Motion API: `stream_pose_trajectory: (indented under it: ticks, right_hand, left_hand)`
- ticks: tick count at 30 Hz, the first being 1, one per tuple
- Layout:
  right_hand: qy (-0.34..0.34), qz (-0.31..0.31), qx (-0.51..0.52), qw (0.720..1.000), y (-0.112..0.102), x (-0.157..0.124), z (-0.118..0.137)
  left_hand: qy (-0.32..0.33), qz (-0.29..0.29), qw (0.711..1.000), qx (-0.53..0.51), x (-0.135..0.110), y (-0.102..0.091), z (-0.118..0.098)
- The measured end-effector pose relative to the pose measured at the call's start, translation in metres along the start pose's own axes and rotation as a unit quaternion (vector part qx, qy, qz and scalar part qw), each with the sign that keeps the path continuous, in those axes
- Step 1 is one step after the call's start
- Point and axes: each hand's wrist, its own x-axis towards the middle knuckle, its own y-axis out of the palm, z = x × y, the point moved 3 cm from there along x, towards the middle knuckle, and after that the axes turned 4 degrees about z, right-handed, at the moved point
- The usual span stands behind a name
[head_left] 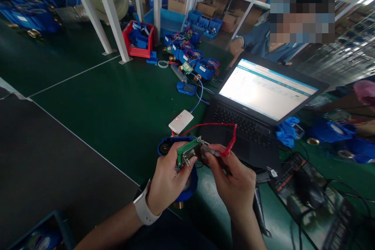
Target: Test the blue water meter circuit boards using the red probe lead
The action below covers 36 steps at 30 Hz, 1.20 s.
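Observation:
Between thumb and fingers, my left hand (170, 175) grips a green circuit board (189, 150) with a display part and a small metal coil on it. A grey-and-red probe (218, 150) with a red wire (205, 124) is pinched in my right hand (231, 175). Its metal tip reaches the board's upper right edge; whether it touches I cannot tell. Under both hands stands a blue meter housing (190, 191) with a brass fitting (178, 205), partly hidden by my left hand. Just beyond it lies a white box (181, 121) with a small red light and a blue cable.
An open laptop (266, 90) stands to the right, with a mouse (309, 189) on a patterned mat. Several blue meters (206, 68) line the green table further back, near a red crate (139, 41). Another person (263, 41) sits behind the laptop.

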Motion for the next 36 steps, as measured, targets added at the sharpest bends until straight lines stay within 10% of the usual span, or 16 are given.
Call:
stream_pose_trajectory:
  ticks: [36]
  right_hand:
    - [0.065,0.054,0.083,0.993,0.004,-0.007,-0.016]
  left_hand:
    - [-0.037,0.028,0.997,-0.058,-0.003,0.006,0.018]
